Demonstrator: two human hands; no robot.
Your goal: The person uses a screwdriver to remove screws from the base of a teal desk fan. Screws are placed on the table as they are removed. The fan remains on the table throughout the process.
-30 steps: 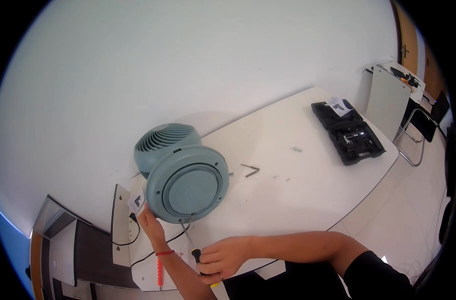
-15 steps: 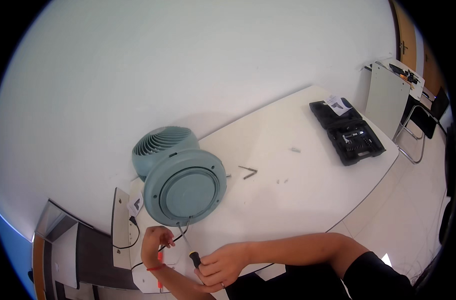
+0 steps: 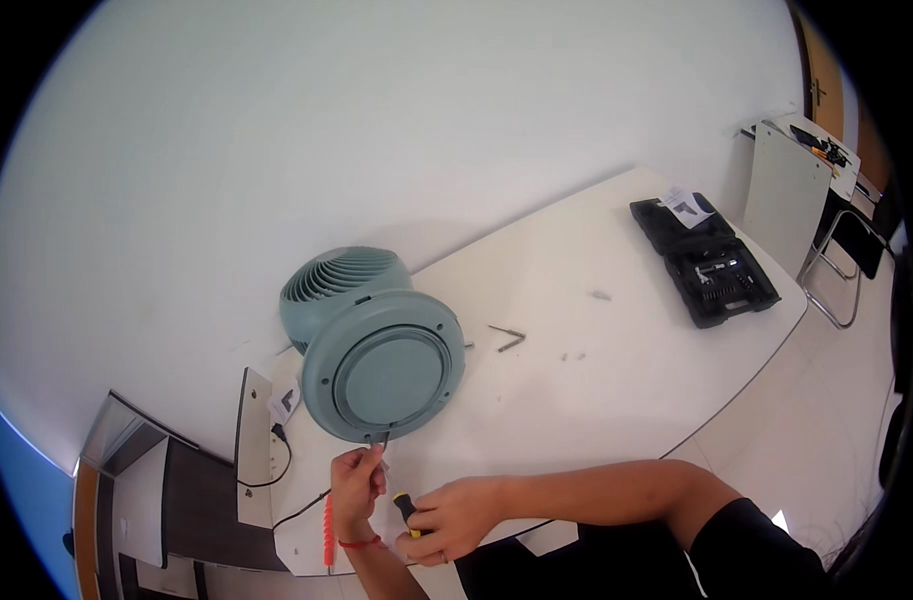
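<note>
A grey-green fan (image 3: 348, 275) lies tipped over on the table, and its round base (image 3: 391, 375) faces me with screw holes around the rim. In my right hand (image 3: 458, 518) is a screwdriver (image 3: 405, 506) with a black and yellow handle, its shaft pointing up toward the base's lower edge. My left hand (image 3: 356, 485) has its fingertips pinched together right at that edge, close to the front of the shaft. What the pinch holds is too small and too covered to make out. A dark power cord (image 3: 301, 510) runs behind my left wrist.
An open black tool case (image 3: 711, 270) with bits and a paper leaflet lies at the table's (image 3: 596, 400) far right. Hex keys (image 3: 511, 340) and several small screws (image 3: 573, 357) lie mid-table. A red spiral-shafted tool (image 3: 328, 530) rests left of my left wrist. The wall stands behind.
My left hand has risen to the base's lower edge and its fingers have closed. The screwdriver, in my right hand, has drawn back slightly from the base. The whole view has shifted a little.
</note>
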